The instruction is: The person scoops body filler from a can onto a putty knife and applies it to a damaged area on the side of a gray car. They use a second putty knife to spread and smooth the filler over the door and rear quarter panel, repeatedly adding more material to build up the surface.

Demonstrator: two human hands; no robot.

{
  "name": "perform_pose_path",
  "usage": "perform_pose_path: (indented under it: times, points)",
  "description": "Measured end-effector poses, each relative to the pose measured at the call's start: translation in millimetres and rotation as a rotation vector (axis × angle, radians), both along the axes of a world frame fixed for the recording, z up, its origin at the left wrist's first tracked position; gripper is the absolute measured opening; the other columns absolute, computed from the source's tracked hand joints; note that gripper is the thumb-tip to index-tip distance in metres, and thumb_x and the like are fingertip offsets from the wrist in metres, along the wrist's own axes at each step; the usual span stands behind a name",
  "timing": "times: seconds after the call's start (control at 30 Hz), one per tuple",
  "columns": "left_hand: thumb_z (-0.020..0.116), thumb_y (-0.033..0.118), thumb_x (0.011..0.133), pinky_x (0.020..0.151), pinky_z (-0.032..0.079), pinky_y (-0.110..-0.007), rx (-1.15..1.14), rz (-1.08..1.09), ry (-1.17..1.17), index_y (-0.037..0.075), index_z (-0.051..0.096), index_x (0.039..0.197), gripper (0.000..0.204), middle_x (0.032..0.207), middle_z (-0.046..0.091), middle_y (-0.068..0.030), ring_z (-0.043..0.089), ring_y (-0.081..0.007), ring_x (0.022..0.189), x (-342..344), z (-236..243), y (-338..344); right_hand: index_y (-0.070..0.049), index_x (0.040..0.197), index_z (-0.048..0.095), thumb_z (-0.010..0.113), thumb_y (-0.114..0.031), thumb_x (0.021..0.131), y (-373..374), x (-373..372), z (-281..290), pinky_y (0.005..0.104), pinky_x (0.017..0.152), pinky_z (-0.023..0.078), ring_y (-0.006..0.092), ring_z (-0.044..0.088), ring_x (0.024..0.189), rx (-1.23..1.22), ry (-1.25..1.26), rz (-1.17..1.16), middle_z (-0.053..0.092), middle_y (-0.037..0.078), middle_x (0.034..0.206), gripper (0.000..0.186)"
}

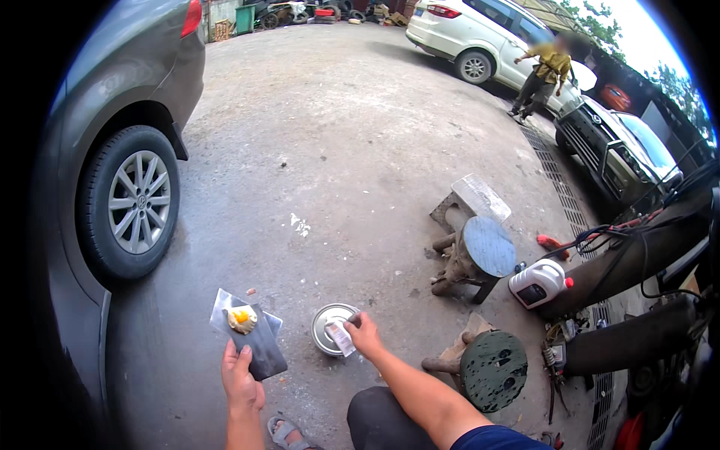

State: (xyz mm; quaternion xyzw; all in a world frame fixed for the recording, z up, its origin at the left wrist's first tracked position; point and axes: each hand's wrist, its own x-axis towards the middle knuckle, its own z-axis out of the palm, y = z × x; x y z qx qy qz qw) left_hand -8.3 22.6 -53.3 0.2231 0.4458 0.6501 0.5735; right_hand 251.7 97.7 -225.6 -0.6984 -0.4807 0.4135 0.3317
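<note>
L grip closed round board w/ paste; R grip pinches prob. tube.

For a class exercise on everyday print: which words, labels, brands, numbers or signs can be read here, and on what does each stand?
No words or numbers can be quoted with certainty.
White item in the right hand: print too small to read.
Jug: dark label, lettering too small.
Wheel: small hub emblem, no readable words.
Black car: front emblem, too small to read.
</note>
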Motion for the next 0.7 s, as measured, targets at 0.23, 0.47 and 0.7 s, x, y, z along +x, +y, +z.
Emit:
perform_pose_path:
  times: [0.23, 0.47, 0.7]
  points:
    - [0.048, 0.007, 0.097, 0.102, 0.043, -0.037, -0.171, 0.232, 0.013, 0.0, 0.039, 0.142, 0.047, 0.131, 0.055, -0.0119, 0.056, -0.0216, 0.116, -29, 7, 15, -0.002, 0.088, 0.059, 0.063, -0.044, 0.092, -121, 57, 82, 0.0364, 0.061, 0.048, 0.02, 0.062, 0.068, -0.371, 0.134, 0.203, 0.065, 0.008, 0.073, 0.042]
    - [0.05, 0.003, 0.095, 0.1, 0.045, -0.034, -0.035, 0.047, 0.054, 0.0, 0.044, 0.139, 0.044, 0.127, 0.059, -0.0103, 0.059, -0.0193, 0.112, 4, 178, -48, -0.003, 0.102, 0.065, 0.063, -0.03, 0.09, -252, 98, 194, 0.0406, 0.078, 0.052, 0.0319, 0.067, 0.089, -0.408, -0.174, 0.467, 0.069, 0.018, 0.095, 0.03]
    - [0.051, -0.001, 0.092, 0.094, 0.05, -0.033, -0.054, -0.05, -0.121, -0.003, 0.051, 0.13, 0.037, 0.117, 0.065, -0.0102, 0.064, -0.0179, 0.104, 52, 409, -137, 0.0, 0.101, 0.068, 0.062, -0.026, 0.094, -262, 96, 422, 0.0301, 0.054, 0.049, 0.0116, 0.059, 0.056, -0.587, 0.153, 0.475, 0.066, 0.004, 0.073, 0.027]
